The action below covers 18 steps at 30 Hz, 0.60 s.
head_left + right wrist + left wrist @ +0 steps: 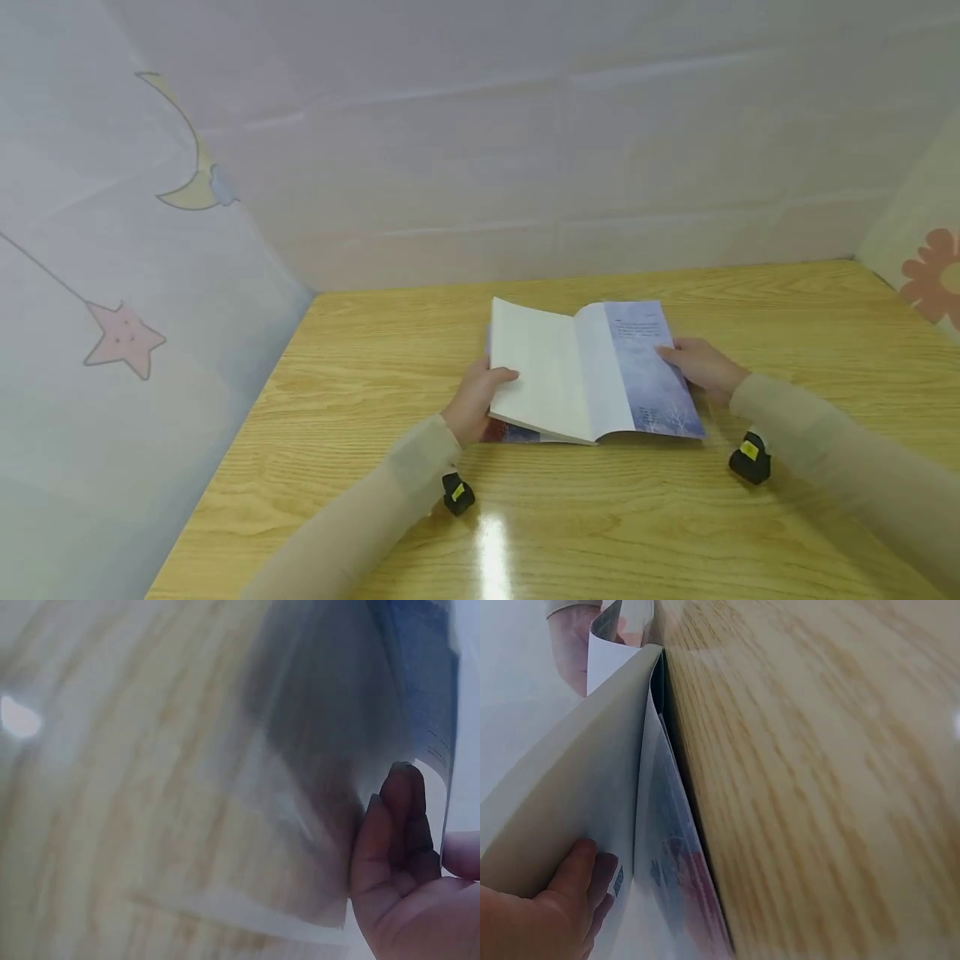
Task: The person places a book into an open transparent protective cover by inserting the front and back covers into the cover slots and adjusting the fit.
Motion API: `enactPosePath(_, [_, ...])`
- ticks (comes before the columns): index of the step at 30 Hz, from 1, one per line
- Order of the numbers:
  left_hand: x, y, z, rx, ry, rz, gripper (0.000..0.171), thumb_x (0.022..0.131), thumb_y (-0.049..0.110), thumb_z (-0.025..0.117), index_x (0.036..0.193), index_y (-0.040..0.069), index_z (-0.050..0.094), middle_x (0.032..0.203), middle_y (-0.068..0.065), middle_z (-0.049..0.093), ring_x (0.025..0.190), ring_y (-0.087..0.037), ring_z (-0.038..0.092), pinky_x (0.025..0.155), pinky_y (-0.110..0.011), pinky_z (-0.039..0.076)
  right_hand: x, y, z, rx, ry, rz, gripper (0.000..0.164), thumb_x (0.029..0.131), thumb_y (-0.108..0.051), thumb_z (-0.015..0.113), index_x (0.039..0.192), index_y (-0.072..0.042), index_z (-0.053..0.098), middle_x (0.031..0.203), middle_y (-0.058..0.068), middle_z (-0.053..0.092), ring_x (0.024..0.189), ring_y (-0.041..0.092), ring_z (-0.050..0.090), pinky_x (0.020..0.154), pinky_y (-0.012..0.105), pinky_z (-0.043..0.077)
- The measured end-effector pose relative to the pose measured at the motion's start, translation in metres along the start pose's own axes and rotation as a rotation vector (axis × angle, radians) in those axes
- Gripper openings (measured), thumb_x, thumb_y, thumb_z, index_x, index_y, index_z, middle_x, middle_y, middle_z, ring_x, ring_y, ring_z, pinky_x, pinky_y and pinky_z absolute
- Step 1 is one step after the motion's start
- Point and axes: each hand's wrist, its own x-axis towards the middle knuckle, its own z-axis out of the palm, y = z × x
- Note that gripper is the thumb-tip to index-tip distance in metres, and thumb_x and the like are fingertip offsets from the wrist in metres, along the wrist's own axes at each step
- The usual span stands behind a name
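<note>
A paperback book (536, 358) lies open on the wooden table, its left side a thick block of blank-looking cream pages. My left hand (475, 398) grips that block at the left edge, thumb on top and fingers underneath; the left wrist view shows the page block (562, 787) raised off the cover below it. On the right, a blue-purple cover flap (647, 367) with small print is turned out. My right hand (703, 367) pinches its outer edge, thumb above and fingers behind. Beneath it, a clear plastic sheet (315, 877) shows in the right wrist view.
The wooden table (360, 375) surrounds the book and meets a pale cloth wall (450, 167) at the back. A second cloth side (75, 450) with a moon and star stands at the left. Black wrist cameras (750, 458) hang below both sleeves.
</note>
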Motion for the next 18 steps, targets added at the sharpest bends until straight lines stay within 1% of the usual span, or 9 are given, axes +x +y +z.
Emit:
enactPosePath(3, [0.003,-0.003,-0.005,0.003,0.027,-0.038,0.06,0.094,0.009,0.051,0.149,0.001,0.03,0.133,-0.018,0.053,0.109,-0.026,0.057,0.094,-0.041,0.047,0.001,0.001,0.001,-0.003,-0.003,0.006,0.062,0.108,-0.03,0.027,0.147,0.017,0.015,0.146,0.035,0.028,0.134,0.045,0.03,0.11,0.058,0.024])
enactPosePath(6, [0.006,-0.005,-0.009,0.0,0.056,-0.074,0.063,0.093,0.011,0.05,0.15,-0.001,0.026,0.135,-0.02,0.049,0.109,-0.027,0.054,0.096,-0.042,0.046,0.001,0.003,0.003,-0.026,-0.001,-0.008,0.062,0.108,-0.03,0.028,0.146,0.018,0.017,0.146,0.036,0.027,0.137,0.048,0.024,0.111,0.059,0.021])
enactPosePath(8, [0.007,-0.006,-0.012,-0.008,0.078,-0.096,0.066,0.093,0.011,0.051,0.151,-0.003,0.022,0.14,-0.022,0.043,0.114,-0.029,0.05,0.1,-0.044,0.043,0.002,0.003,0.004,-0.043,0.0,-0.015,0.062,0.108,-0.03,0.028,0.146,0.018,0.018,0.147,0.036,0.026,0.137,0.047,0.024,0.111,0.059,0.02])
enactPosePath(12, [0.007,-0.007,-0.015,-0.001,0.111,-0.116,0.071,0.092,0.011,0.052,0.151,-0.007,0.016,0.146,-0.024,0.035,0.121,-0.033,0.045,0.105,-0.045,0.037,0.003,0.002,0.006,-0.053,-0.004,-0.008,0.061,0.108,-0.029,0.029,0.146,0.017,0.018,0.147,0.036,0.027,0.134,0.045,0.028,0.111,0.06,0.02])
enactPosePath(15, [0.007,-0.009,-0.017,0.021,0.121,-0.116,0.07,0.092,0.011,0.052,0.15,-0.008,0.018,0.147,-0.024,0.034,0.121,-0.033,0.045,0.106,-0.045,0.037,0.004,0.002,0.007,-0.052,-0.008,0.006,0.062,0.108,-0.03,0.03,0.146,0.017,0.016,0.148,0.035,0.025,0.135,0.046,0.026,0.111,0.061,0.019])
enactPosePath(18, [0.007,-0.01,-0.018,0.021,0.122,-0.105,0.067,0.092,0.011,0.052,0.148,-0.009,0.021,0.146,-0.024,0.035,0.121,-0.033,0.045,0.106,-0.045,0.037,0.005,0.003,0.007,-0.058,-0.008,0.005,0.062,0.108,-0.03,0.03,0.146,0.017,0.016,0.148,0.036,0.024,0.136,0.047,0.025,0.111,0.061,0.018])
